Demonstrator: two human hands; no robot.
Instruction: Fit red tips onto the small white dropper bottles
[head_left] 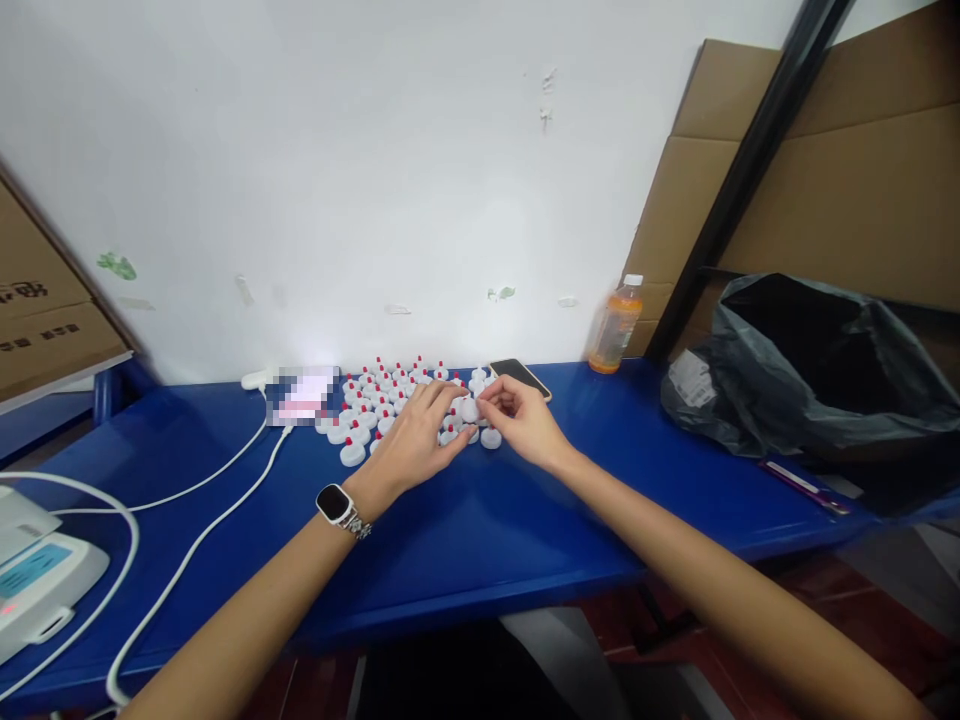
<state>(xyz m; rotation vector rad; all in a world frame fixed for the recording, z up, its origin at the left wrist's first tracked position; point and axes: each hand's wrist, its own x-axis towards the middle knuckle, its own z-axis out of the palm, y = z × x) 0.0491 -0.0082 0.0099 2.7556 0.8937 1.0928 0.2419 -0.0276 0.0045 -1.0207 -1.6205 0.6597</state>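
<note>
Many small round white caps (352, 454) sit in a cluster on the blue table, most with a red tip pointing up. My left hand (420, 430) reaches over the right part of the cluster, thumb and fingers spread apart beside a white cap (469, 409). On the other side of that cap, my right hand (523, 420) has thumb and forefinger pinched together at its edge. A few caps without visible red tips, such as a white one (491, 438), lie around my right fingertips. My left palm hides some of the cluster.
A phone (521, 376) lies behind my right hand. White cables (217, 522) run left from a lit, blurred-out device (304, 395) toward a white machine (49, 580). An orange drink bottle (616, 325) stands by the wall; a black plastic bag (810, 370) is at right.
</note>
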